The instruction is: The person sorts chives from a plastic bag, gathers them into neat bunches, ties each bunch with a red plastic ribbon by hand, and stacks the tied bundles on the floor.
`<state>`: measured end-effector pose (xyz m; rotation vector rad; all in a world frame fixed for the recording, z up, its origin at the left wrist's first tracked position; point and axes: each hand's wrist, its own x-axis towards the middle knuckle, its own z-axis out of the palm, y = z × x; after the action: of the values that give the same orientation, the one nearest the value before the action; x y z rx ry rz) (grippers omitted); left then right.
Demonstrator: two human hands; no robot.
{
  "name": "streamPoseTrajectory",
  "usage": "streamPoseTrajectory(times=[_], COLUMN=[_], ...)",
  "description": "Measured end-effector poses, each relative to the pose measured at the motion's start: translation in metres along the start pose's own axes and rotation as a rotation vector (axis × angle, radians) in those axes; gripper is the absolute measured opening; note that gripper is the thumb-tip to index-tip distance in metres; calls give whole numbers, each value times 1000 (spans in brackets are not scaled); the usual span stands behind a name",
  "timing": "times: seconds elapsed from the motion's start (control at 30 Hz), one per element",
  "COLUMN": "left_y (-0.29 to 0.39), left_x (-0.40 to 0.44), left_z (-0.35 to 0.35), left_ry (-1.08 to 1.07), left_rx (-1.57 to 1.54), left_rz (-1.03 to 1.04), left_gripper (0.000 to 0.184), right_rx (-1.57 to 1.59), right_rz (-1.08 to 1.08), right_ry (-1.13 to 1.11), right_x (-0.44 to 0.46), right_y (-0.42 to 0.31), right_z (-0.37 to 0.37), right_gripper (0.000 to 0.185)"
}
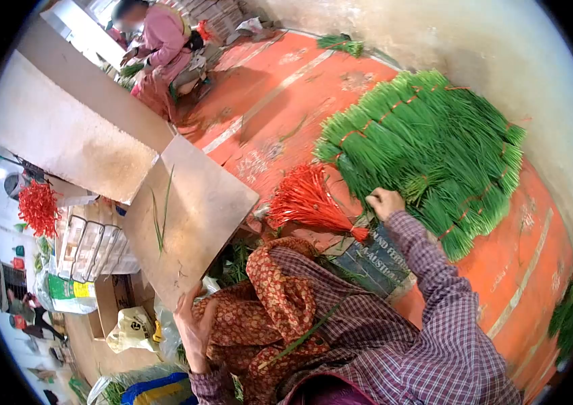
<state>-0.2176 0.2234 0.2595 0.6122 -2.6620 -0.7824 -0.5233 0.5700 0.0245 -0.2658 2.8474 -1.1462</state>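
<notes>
My left hand (195, 325) is beside the lower edge of a beige board (192, 196), its fingers apart and nothing held in them. A few loose green blades (162, 219) lie on that board. My right hand (385, 203) is closed at the near-left edge of a large pile of green chive-like bundles (428, 148), tied with thin red bands. Whatever its fingers may hold is hidden. To its left lies a sheaf of red ties (310, 199), gathered at one end. A dark printed sack (371, 260) is below my right hand.
An orange mat (252, 128) covers the floor. Another person (165, 40) sits at the upper left, handling greens. Small green bunches (340, 44) lie by the wall. A red bundle (38, 208) hangs at left, near stacked crates (94, 246) and a cardboard box (107, 297).
</notes>
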Motion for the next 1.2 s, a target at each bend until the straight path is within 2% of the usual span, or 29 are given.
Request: streamPoseTrajectory(times=[0.1,0.17,0.23,0.3,0.4,0.47,0.6,0.83,0.87,0.9,1.0,1.03,1.07,1.1,1.17,1.2], left_y=[-36,-36,-49,-54,-58,-39,-24,-28,-28,-28,-30,-36,-41,-48,-69,-72], left_x=[-20,-27,-36,-38,-38,-32,-20,-20,-20,-21,-24,-27,-30,-33,-25,-16], left_z=[-2,-2,1,3,4,0,-3,-5,-5,-6,-9,-11,-11,-3,-18,-26], left_ry=[82,107,154,151,164,161,162,144,139,141,147,164,184,280,301,351], left_rx=[-2,19,81,95,77,94,125,133,134,135,123,-54,-233,-271,-144,-133], left_rz=[-168,-211,-148,-210,-199,-192,-187,-234,-231,-235,-241,-373,-503,-373,-438,-582], left_gripper=[37,35,32,30,24,23,21,23,23,23,21,19,17,21,15,11], right_rx=[49,52,47,-8,-52,-38,-169,-243,-223,-223,4,5,144,289,400,555], right_rz=[70,133,205,268,257,324,182,240,141,137,68,63,48,25,-109,-121], right_ry=[-130,-210,-293,-318,-369,-393,-300,-427,-369,-372,-277,-280,-243,-214,-153,-128], right_x=[29,48,62,78,101,112,130,138,135,134,132,128,125,123,121,122], right_y=[-2,-21,-32,-36,-22,-26,-14,-10,-3,3,11,10,9,7,-3,-13], right_z=[71,85,102,123,160,175,215,235,236,238,243,239,234,231,221,212], right_gripper=[32,32,32,29,25,23,24,27,26,26,20,20,20,19,17,15])
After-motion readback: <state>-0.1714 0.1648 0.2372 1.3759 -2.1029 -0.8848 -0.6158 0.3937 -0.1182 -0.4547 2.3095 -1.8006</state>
